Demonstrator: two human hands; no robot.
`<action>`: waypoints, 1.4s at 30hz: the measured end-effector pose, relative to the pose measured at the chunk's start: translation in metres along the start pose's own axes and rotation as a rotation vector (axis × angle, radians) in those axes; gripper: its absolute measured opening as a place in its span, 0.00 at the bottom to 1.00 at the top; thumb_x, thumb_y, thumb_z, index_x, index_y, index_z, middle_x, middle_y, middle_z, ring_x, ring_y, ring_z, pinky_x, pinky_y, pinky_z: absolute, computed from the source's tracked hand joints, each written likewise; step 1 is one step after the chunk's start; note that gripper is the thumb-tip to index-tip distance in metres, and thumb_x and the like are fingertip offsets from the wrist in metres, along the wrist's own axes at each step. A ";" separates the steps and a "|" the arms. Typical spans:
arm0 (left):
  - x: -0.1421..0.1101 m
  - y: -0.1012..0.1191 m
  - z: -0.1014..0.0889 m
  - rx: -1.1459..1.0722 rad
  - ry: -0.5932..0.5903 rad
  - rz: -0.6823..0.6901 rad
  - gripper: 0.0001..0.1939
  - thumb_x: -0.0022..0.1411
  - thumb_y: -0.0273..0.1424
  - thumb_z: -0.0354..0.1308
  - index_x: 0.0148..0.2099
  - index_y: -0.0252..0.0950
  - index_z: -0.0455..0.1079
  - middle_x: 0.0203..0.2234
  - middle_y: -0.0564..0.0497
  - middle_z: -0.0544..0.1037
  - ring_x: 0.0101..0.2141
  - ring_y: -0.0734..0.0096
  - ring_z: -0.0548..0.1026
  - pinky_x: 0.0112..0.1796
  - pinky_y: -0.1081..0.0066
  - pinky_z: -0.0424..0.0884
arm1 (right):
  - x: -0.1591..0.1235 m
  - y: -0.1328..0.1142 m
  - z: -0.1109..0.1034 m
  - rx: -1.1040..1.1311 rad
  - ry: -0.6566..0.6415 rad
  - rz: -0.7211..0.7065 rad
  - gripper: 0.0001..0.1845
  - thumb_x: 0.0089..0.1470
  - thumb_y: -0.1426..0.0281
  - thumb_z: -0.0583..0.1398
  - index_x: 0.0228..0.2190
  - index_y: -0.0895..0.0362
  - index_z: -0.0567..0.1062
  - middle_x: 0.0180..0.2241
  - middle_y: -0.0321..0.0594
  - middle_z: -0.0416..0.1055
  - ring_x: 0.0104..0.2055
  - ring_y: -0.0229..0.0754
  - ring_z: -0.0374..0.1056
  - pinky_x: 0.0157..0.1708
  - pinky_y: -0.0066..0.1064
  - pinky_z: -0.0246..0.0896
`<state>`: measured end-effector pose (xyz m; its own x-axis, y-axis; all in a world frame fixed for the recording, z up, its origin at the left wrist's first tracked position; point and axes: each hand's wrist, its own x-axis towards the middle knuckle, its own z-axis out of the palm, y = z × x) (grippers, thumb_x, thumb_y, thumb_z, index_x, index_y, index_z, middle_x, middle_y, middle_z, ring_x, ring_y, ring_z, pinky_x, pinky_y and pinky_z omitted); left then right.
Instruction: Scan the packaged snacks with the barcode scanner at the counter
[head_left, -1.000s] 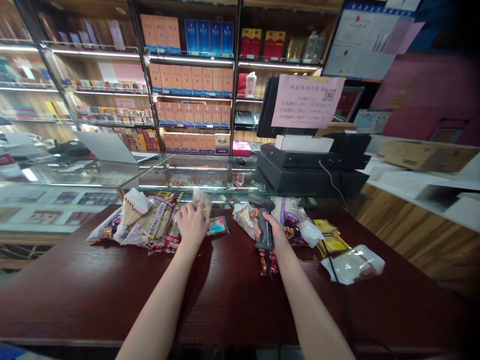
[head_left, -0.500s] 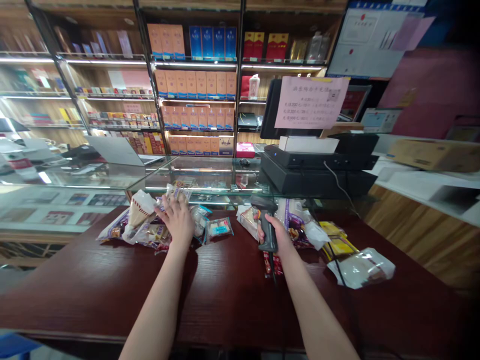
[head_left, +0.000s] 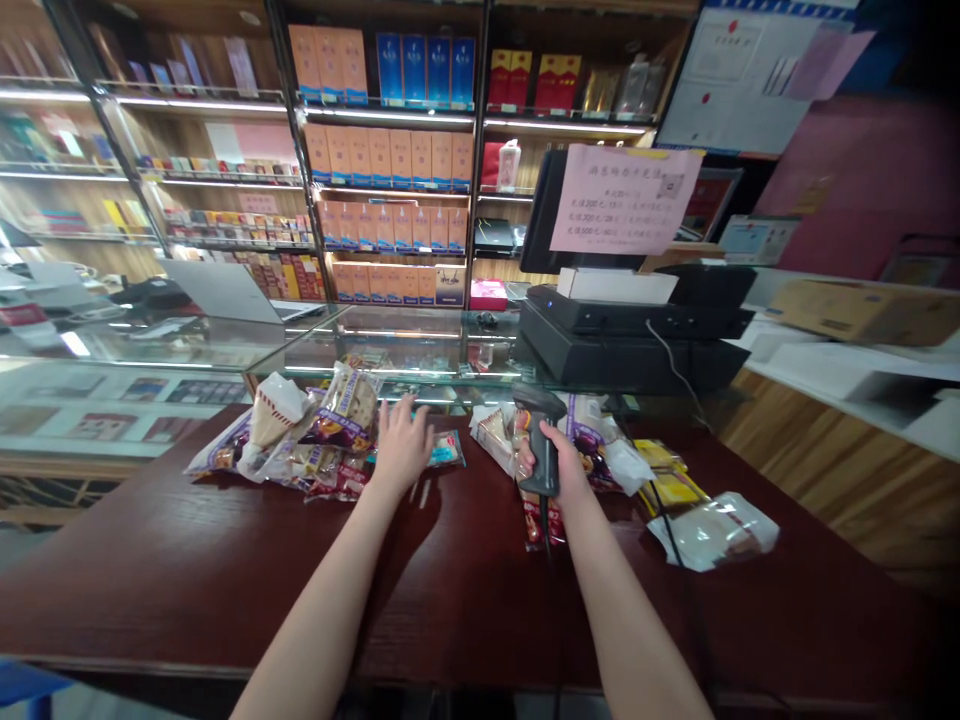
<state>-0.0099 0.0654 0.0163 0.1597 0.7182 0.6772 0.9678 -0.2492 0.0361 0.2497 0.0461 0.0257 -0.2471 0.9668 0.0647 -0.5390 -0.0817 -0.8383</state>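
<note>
My right hand [head_left: 559, 465] grips the handle of a dark barcode scanner [head_left: 541, 432], held upright above the dark red wooden counter [head_left: 450, 590]; its cable runs down towards me. My left hand [head_left: 401, 445] is spread open, fingers stretched out, over a small clear packet with a blue label [head_left: 448, 450]. Just left of that hand lies a pile of snack packets [head_left: 300, 440], topped by a purple-edged bag [head_left: 345, 405]. Behind the scanner lies a second pile of packets [head_left: 600, 450].
A glass display case [head_left: 360, 345] runs behind the counter, with a black till and printer [head_left: 630, 330] and a pink notice [head_left: 622, 200]. Yellow packets [head_left: 664, 480] and a clear bag [head_left: 712, 530] lie right. Shelves of boxes fill the back wall.
My left hand let go of a packet onto the left pile and moved right, opening over the blue-labelled packet. The right hand kept the scanner nearly still.
</note>
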 end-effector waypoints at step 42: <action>-0.027 0.067 0.044 -0.222 -0.263 0.516 0.30 0.67 0.33 0.51 0.70 0.42 0.53 0.69 0.45 0.52 0.67 0.59 0.51 0.64 0.55 0.47 | -0.001 -0.021 -0.026 -0.038 0.174 -0.058 0.20 0.49 0.55 0.62 0.39 0.55 0.73 0.17 0.33 0.62 0.17 0.36 0.57 0.16 0.29 0.55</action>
<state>0.0594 0.0579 -0.0322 0.6661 0.5981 0.4457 0.6939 -0.7160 -0.0762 0.2822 0.0532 0.0297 -0.0712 0.9972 0.0218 -0.5164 -0.0181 -0.8561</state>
